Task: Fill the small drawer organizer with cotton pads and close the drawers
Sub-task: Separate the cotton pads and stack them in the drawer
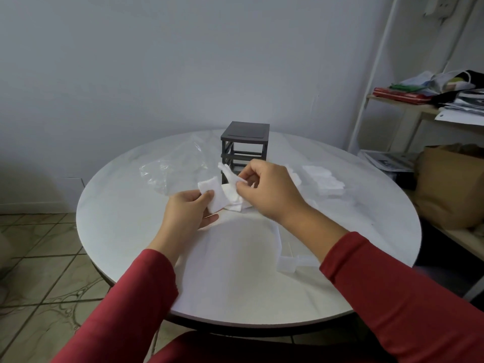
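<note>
We are at the sorting stage, above the middle of the table (125, 226). Our left hand (187, 213) is curled round a small bunch of pads (213, 196), thumb on top and fingers beneath. Our right hand (267, 189) pinches one pad (228, 174) between thumb and forefinger and lifts it clear of the bunch, its other fingers loosely bent. The organizer (245, 145) stands just behind our hands, towards the back of the table. It is a dark frame with open bays, and no drawer is seated in any bay we can see. What looks like a pale drawer (289, 264) lies near our right forearm, though it is hard to make out against the white top. A pile (323, 179) of more pads sits to the right of the frame, and the clear bag (170, 171) lies to its left. To do this step well, we should peel each pad by a corner so the soft layers do not tear or drag a second one along. It should then lie flat and square on the others, so that the stack slides into a drawer without bunching. The left grip should be light, just firm enough to keep the edges lined up, since squeezing would crumple them. The drawer should probably be brought closer before loading, and it should not be filled so high that it catches on the frame when pushed home.
</note>
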